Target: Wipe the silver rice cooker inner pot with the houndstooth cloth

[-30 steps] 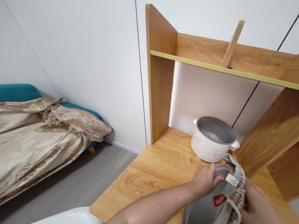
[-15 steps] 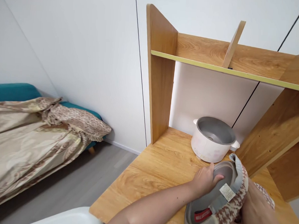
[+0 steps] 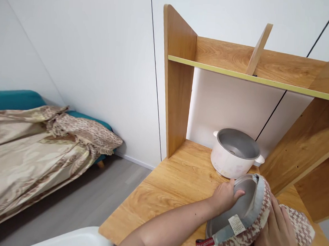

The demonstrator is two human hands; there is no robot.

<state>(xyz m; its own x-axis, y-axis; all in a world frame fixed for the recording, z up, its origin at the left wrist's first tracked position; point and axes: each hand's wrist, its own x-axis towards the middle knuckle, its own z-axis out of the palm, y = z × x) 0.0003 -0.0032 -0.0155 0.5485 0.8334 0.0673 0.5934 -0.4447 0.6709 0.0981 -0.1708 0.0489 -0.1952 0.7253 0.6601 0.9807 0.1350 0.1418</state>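
Observation:
My left hand grips the rim of a grey, smooth, rounded vessel or lid, thumb on the inside and fingers behind the edge. My right hand is closed around a brown-and-white patterned towel and presses it over the right side of that grey piece. The towel has a pale blue-grey edge, a white care label and a red tag, and part of it hangs out right of my hand. Just beyond the grey piece stands a white electric pot with a grey inside and two side handles.
A wooden desk carries a shelf unit at its back, with a short divider on top. At the bottom left is a white chair edge. Farther left stands a teal sofa under a patterned cover.
My right hand has shifted the towel across the grey piece; its label and red tag moved left and down, and the tag now hangs outside the rim. My left hand keeps its hold.

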